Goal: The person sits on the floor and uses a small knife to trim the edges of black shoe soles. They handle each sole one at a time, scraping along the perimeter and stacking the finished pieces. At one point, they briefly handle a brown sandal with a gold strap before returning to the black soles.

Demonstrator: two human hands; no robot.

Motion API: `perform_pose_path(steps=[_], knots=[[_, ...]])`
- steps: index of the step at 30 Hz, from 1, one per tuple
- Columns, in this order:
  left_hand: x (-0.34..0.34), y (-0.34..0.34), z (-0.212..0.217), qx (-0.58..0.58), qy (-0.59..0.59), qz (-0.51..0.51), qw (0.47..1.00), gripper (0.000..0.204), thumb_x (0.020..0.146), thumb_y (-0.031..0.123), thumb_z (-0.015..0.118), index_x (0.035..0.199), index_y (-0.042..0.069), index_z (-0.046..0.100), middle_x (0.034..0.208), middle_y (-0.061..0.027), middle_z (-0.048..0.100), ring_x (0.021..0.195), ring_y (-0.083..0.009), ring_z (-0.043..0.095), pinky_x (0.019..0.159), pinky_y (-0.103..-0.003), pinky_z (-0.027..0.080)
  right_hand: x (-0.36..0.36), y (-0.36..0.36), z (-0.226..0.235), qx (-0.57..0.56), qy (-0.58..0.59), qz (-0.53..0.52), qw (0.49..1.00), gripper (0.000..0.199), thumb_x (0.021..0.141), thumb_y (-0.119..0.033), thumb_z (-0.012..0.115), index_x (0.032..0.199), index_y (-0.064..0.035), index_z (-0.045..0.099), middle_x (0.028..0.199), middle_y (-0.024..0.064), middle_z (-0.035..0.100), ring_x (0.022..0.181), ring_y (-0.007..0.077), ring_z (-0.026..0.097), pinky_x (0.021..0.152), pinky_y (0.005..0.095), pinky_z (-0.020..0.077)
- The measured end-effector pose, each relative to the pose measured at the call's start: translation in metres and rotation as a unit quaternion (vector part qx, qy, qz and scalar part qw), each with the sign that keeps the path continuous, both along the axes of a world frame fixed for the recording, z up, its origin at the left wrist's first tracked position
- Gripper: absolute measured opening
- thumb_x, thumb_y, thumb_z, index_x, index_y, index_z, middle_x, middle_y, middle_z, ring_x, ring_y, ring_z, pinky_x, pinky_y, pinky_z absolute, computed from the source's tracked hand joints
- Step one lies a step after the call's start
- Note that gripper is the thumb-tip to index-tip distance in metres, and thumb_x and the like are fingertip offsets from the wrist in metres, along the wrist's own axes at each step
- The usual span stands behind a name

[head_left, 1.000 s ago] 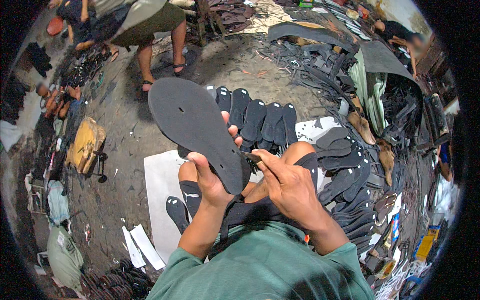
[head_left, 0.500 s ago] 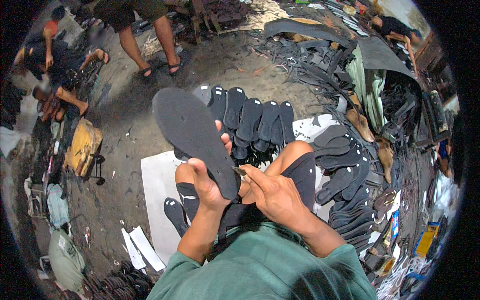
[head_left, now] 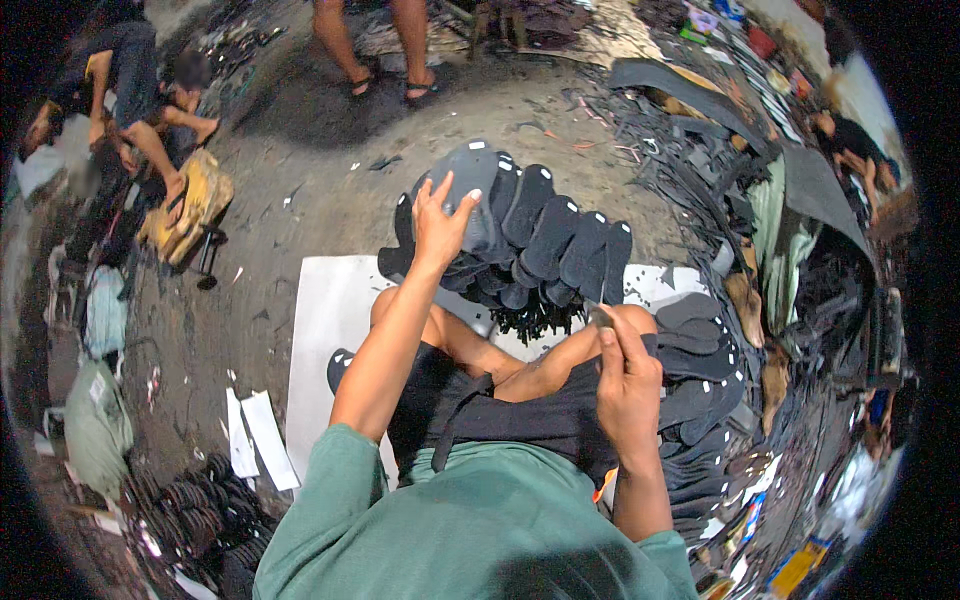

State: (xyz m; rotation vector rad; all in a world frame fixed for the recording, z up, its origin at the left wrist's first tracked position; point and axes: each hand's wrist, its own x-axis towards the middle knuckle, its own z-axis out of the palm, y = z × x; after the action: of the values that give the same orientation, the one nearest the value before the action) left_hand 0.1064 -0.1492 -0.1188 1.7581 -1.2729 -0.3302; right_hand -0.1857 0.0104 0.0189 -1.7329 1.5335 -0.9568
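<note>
My left hand (head_left: 440, 225) reaches forward over a row of dark shoe soles, fingers and thumb spread. It touches or hovers just over a grey sole (head_left: 476, 185) with a small white label; its grip on the sole cannot be made out. Beside it, several black soles (head_left: 548, 236) lean in overlapping stacks, each with a white tag at its far end. Closed in front of my right knee, my right hand (head_left: 628, 368) pinches a small blade (head_left: 601, 317) pointing up and away. Its handle is hidden by the fingers.
A white sheet (head_left: 322, 300) lies under my crossed legs and the stacks. More black soles (head_left: 700, 400) are piled at my right. Wooden shoe lasts (head_left: 743, 300) and black scraps lie farther right. A yellowish wooden block (head_left: 190, 215) stands at the left, and another person's legs (head_left: 408, 45) stand ahead.
The black sole that my left hand held up is out of that hand, which has moved forward to the grey sole. My right hand, still with the blade, has shifted right.
</note>
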Motion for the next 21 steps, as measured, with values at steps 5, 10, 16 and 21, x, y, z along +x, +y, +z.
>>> perform_pose_path(steps=[5,10,16,21], knots=[[0.078,0.124,-0.066,-0.072,0.054,0.132,0.987,0.058,0.091,0.036,0.078,0.134,-0.001,0.065,0.139,-0.0256,0.061,0.133,-0.0389,0.055,0.115,-0.046,0.038,-0.016,0.003,-0.016,0.023,-0.018,-0.038,0.999,0.029,0.108,-0.018,0.054,0.130,-0.0069,0.069,0.068,0.0097,0.061,0.056,0.0131,0.052,0.054,0.0327,0.0426],[0.128,0.351,-0.192,0.340,-0.069,0.309,0.886,0.117,0.075,0.059,0.084,0.165,0.019,0.021,0.159,-0.0390,0.026,0.147,-0.0546,0.028,0.120,-0.061,0.026,-0.008,-0.009,-0.039,-0.018,0.012,0.008,1.000,0.030,0.107,-0.019,0.054,0.131,-0.0057,0.067,0.073,0.0148,0.066,0.060,0.0192,0.059,0.059,0.0355,0.0464],[0.105,0.377,-0.180,0.382,-0.008,0.273,0.883,0.115,0.080,0.031,0.085,0.167,0.026,0.011,0.142,-0.0325,0.051,0.129,-0.0512,0.051,0.111,-0.053,0.040,0.028,-0.017,-0.018,-0.024,0.024,0.080,0.996,0.031,0.107,-0.018,0.055,0.133,-0.0076,0.066,0.068,0.0154,0.061,0.057,0.0180,0.057,0.056,0.0352,0.0452],[0.122,0.358,-0.161,0.194,0.130,0.257,0.938,0.105,0.084,0.016,0.080,0.167,0.016,0.017,0.153,-0.0264,0.047,0.132,-0.0423,0.055,0.110,-0.045,0.044,0.033,-0.015,-0.003,-0.042,0.022,0.084,0.995,0.030,0.107,-0.014,0.055,0.133,-0.0069,0.066,0.066,0.0135,0.060,0.054,0.0154,0.053,0.054,0.0331,0.0433]])
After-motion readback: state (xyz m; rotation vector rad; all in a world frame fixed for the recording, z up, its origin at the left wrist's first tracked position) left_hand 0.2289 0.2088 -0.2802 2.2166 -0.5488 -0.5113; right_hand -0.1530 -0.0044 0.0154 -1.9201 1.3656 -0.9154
